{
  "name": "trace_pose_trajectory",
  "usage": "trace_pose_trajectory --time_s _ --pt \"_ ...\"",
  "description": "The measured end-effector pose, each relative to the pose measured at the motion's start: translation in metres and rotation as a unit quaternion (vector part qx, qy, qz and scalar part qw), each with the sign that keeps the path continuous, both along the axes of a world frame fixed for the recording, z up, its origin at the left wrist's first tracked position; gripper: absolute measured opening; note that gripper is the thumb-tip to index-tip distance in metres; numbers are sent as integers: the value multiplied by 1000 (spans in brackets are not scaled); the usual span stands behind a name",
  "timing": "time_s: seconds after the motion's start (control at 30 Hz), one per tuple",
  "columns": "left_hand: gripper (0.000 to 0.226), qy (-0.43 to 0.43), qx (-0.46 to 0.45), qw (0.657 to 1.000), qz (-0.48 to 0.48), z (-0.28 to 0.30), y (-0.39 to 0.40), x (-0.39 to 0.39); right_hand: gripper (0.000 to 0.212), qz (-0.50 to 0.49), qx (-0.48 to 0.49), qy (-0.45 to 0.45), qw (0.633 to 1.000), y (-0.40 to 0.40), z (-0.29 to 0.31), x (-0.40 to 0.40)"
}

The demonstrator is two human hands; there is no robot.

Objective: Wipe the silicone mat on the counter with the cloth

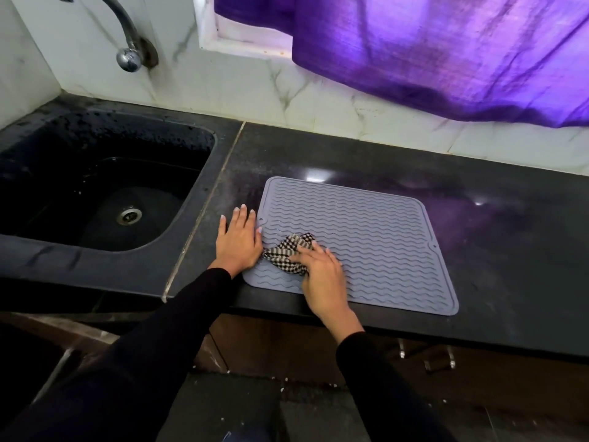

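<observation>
The grey silicone mat lies flat on the black tabletop, its ribbed face covered in wavy lines. Its near edge sits close to the tabletop's front edge, and its far edge stops well short of the marble-tiled wall.

On the near-left part of the mat is a crumpled black-and-white checked cloth. The right hand rests on top of the cloth and presses it down onto the mat, fingers lightly bent over the fabric and pointing toward the mat's left edge; part of the cloth sticks out beyond the fingertips. Whether the thumb is tucked under the cloth cannot be told.

The left hand lies flat with straight, spread fingers on the tabletop just beside the mat's left edge, its thumb side touching that edge and a corner of the cloth. It holds nothing. Both arms wear long black sleeves.

Left of the mat, past a seam in the tabletop, is a dark sink with a metal drain. A chrome tap is mounted on the wall above the sink. Above and behind the mat hangs a purple curtain below a white window frame.
</observation>
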State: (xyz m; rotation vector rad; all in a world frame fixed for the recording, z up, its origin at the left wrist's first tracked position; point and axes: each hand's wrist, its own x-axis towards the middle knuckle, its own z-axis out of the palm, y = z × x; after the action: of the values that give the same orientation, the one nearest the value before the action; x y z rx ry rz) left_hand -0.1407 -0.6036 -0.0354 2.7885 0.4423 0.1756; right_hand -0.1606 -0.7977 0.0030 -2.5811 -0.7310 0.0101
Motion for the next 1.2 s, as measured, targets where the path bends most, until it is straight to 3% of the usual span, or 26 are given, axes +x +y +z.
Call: trace_pose_trajectory --time_s 0.2,0.37,0.47,0.53,0.6,0.63,0.73,0.83,0.9,1.2 --pt "52 27 13 1000 1 3 -1 1 34 26 -85 -146 985 -19 -2 6" --pt "52 26 12 1000 1 4 0 0 42 38 -102 -195 975 -59 -4 18" --pt "53 34 9 999 -5 5 3 -1 44 -45 -126 -62 989 -67 12 25" --pt "53 46 1 999 -22 7 9 -2 38 -161 -16 86 983 -68 36 36" --pt "52 52 -5 998 -45 7 14 -4 36 -231 150 157 948 -56 49 45" --pt "52 51 -3 997 -52 7 15 -6 37 -228 185 145 945 -43 50 46" --pt "60 45 17 997 -54 6 15 -9 45 -124 152 106 975 6 41 27" --pt "60 56 34 996 -57 5 13 -9 58 22 35 58 997 31 13 5" --pt "52 58 39 996 -54 5 13 -7 62 61 -17 -4 998 25 3 1" --pt "52 45 25 997 -56 6 12 -10 58 -20 -47 -21 998 -33 3 11"
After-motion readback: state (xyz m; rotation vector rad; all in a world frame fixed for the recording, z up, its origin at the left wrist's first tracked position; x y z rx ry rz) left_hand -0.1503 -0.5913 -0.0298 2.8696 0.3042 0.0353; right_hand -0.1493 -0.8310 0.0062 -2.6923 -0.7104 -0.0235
